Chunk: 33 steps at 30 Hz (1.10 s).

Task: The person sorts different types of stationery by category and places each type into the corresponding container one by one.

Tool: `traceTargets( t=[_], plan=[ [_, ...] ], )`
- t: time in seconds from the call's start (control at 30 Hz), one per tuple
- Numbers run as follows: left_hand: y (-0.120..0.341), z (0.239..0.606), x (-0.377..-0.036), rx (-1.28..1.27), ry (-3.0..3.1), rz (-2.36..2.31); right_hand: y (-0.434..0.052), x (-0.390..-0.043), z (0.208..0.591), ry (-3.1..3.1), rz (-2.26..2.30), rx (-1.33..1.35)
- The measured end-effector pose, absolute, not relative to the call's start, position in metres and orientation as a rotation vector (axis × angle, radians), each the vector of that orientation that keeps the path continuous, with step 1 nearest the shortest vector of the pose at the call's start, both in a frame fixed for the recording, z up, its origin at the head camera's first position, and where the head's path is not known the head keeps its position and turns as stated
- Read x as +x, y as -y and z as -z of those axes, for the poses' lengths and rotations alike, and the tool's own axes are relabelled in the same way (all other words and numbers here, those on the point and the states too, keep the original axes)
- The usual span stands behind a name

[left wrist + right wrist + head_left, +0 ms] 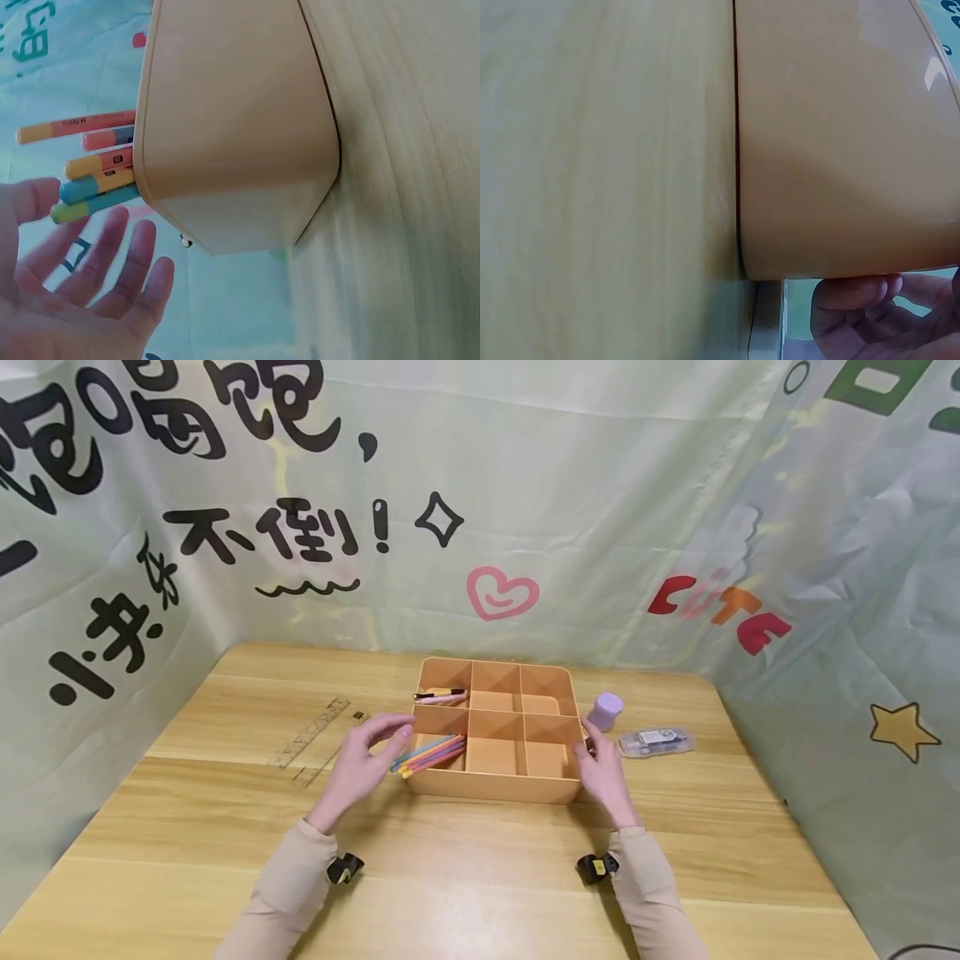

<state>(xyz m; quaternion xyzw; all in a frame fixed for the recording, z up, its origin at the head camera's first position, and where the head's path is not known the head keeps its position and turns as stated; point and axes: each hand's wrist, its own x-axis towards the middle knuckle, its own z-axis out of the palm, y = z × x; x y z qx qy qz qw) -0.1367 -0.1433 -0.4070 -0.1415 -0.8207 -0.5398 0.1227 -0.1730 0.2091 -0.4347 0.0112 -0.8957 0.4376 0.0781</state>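
An orange-tan divided storage box (495,787) stands on the table, with six compartments. Colored pens (435,755) lean in its front left compartment, their ends jutting past the rim. Beside those ends is my left hand (366,760), fingers spread and loosely bent, holding nothing. In the left wrist view the pens (97,163) poke out above the hand (82,292). My right hand (602,774) grips the box's right side, its thumb at the rim. Curled fingers show beside the box wall in the right wrist view. A pink pen and a black-and-orange item (441,696) lie in the back left compartment.
Right of the box are a purple cylindrical item (606,710) and a clear packet-like case with a white label (657,742). Clear rulers (313,732) lie on the left of the wooden table (480,877). A printed cloth (600,510) hangs around the table's back and sides.
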Motion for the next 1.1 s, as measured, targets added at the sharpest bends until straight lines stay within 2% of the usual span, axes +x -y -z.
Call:
traceTargets(
  t=[0.3, 0.6, 1.1],
  plan=[
    [0.156, 0.421, -0.149, -0.204, 2.45, 1.9, -0.209, -0.174, 0.436, 2.692, -1.323, 0.039],
    [0.15, 0.432, -0.17, -0.194, 2.417, 2.153, -0.21, -0.174, 0.435, 2.677, -1.325, 0.036],
    [0.143, 0.447, -0.169, -0.27, 2.334, 2.201, -0.21, -0.172, 0.434, 2.671, -1.374, 0.032]
  ],
)
